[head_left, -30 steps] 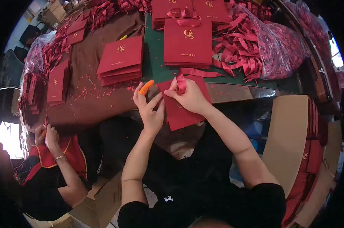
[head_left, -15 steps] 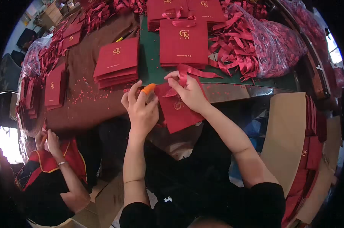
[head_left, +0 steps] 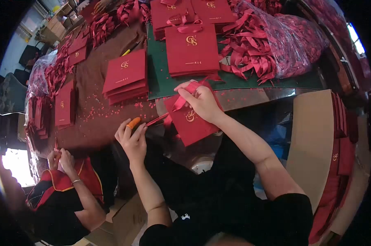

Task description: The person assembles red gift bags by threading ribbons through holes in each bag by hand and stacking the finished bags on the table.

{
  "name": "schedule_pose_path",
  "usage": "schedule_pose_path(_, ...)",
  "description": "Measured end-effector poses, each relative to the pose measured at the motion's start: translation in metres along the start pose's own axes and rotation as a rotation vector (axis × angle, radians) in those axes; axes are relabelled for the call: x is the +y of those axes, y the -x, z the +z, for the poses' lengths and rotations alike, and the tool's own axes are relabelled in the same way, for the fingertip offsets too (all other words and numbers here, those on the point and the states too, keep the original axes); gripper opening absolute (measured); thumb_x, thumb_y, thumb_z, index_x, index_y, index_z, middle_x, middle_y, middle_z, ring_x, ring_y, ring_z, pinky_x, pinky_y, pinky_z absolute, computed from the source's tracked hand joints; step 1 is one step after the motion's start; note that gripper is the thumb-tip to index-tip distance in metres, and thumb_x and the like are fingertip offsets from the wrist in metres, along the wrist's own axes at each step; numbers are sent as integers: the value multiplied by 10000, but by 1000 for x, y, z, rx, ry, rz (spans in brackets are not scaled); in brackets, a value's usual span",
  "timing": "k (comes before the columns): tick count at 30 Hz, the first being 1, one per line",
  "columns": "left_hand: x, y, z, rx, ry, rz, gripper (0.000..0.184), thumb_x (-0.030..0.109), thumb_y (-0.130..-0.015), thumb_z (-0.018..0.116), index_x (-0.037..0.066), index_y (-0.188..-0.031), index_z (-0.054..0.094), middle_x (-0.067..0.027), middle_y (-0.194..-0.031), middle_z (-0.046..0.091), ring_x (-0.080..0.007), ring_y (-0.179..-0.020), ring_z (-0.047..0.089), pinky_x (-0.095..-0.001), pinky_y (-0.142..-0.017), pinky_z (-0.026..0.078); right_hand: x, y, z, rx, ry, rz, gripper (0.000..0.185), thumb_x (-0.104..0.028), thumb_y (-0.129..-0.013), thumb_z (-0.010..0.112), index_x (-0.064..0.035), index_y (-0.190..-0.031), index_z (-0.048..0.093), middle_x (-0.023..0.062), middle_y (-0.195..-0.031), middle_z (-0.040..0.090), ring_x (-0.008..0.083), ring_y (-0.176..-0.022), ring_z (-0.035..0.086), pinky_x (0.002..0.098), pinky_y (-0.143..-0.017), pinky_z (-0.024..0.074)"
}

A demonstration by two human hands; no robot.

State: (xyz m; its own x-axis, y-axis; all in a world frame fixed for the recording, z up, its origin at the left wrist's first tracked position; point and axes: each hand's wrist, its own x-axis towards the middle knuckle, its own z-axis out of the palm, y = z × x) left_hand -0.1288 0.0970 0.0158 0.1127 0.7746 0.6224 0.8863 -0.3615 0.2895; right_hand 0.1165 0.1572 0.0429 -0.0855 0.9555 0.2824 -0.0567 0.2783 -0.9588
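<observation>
A red paper gift bag [head_left: 191, 130] with a gold logo is tilted over the table's front edge, in front of my body. My right hand [head_left: 202, 104] is closed at its top edge, pinching a red ribbon [head_left: 181, 102] that is threaded there. To the left and lower, my left hand [head_left: 132, 138], with an orange finger cot [head_left: 133, 122] on one finger, pinches a ribbon end [head_left: 156, 119] pulled out from the bag. How the ribbon passes through the bag's top is hidden behind my right fingers.
Stacks of red bags [head_left: 125, 78] and finished-looking bags with ribbon handles [head_left: 192, 51] stand ahead. A plastic sack of ribbons [head_left: 296, 45] lies at right; a cardboard box [head_left: 310, 143] stands below. A co-worker's hands [head_left: 62, 160] work at left. Red scraps dot the table.
My left hand has moved down and left, drawing a ribbon end out from the bag. My right hand stays by the bag's top, its fingers on the ribbon. The view has shifted slightly.
</observation>
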Motion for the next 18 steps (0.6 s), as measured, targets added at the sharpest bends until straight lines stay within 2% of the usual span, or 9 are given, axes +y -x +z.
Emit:
schedule_pose_path(3, 2, 0, 0, 41, -57, -2, 125, 149, -779, 724, 122, -901, 735, -25, -1049, 652, -250, -1100, 540, -389, -939, 350, 1, 1, -1, 32, -31, 122, 177, -162, -933, 579, -3, -921, 657, -30, -669, 543, 8, -599, 462, 220, -506, 339)
schedule_pose_path(4, 4, -5, 2, 91, -112, 12, 141, 147, -757, 726, 137, -898, 730, -22, -1052, 646, -251, -1094, 538, -397, -922, 359, 0, 2, -6, -44, 38, 210, 217, -232, -979, 513, -55, -1001, 636, -40, -790, 567, 3, -619, 504, 186, -571, 399)
schedule_pose_path(5, 5, -7, 2, 98, -140, -4, 143, 165, -772, 716, 144, -913, 728, -26, -1075, 638, -267, -1105, 532, -406, -926, 356, -1, 3, -4, -37, 3, 181, 222, -234, -980, 512, -47, -995, 631, -46, -779, 556, 8, -622, 489, 195, -563, 391)
schedule_pose_path(6, 1, -5, 4, 43, -130, -18, 123, 156, -833, 689, 149, -946, 738, -59, -1144, 615, -292, -1142, 497, -424, -974, 327, 7, 1, -6, -12, 117, -44, 234, -237, -982, 509, -38, -985, 633, -51, -763, 538, 25, -616, 473, 209, -549, 380)
schedule_pose_path(9, -4, 4, 8, 79, -207, 11, 168, 142, -840, 681, 117, -1000, 727, -111, -1200, 582, -313, -1137, 490, -437, -953, 361, -10, 5, -8, -59, 121, 177, 280, -286, -986, 497, -52, -991, 651, -46, -615, 476, 22, -562, 426, 248, -489, 330)
schedule_pose_path(12, 19, 4, 8, 149, -256, -81, 282, 133, -891, 634, 89, -1170, 646, -160, -1216, 563, -314, -1142, 483, -448, -916, 397, -11, 6, -3, -41, 8, 136, 315, -314, -989, 486, -39, -986, 639, -47, -584, 431, 34, -550, 395, 257, -489, 312)
schedule_pose_path(16, 62, 20, 4, 289, 95, -103, 285, 118, -891, 622, 80, -1173, 636, -161, -1212, 566, -313, -1129, 497, -450, -910, 409, 8, 1, 2, -2, 35, -89, 364, -364, -1000, 449, -45, -941, 615, -20, -530, 399, 62, -487, 359, 290, -481, 305)
schedule_pose_path(17, 75, 25, 5, 257, 216, -108, 286, 115, -891, 619, 77, -1174, 633, -161, -1211, 567, -313, -1126, 500, -450, -908, 412, 0, 4, -5, -114, 20, 150, 362, -357, -998, 447, -41, -966, 621, -25, -656, 498, 45, -617, 450, 251, -556, 366)
schedule_pose_path(18, 87, 29, 6, 206, 323, -114, 287, 111, -891, 616, 75, -1175, 631, -161, -1210, 568, -313, -1123, 504, -451, -907, 415, 3, 4, -7, -103, 27, 146, 362, -357, -998, 447, -41, -966, 621, -25, -656, 498, 45, -617, 450, 251, -556, 366)
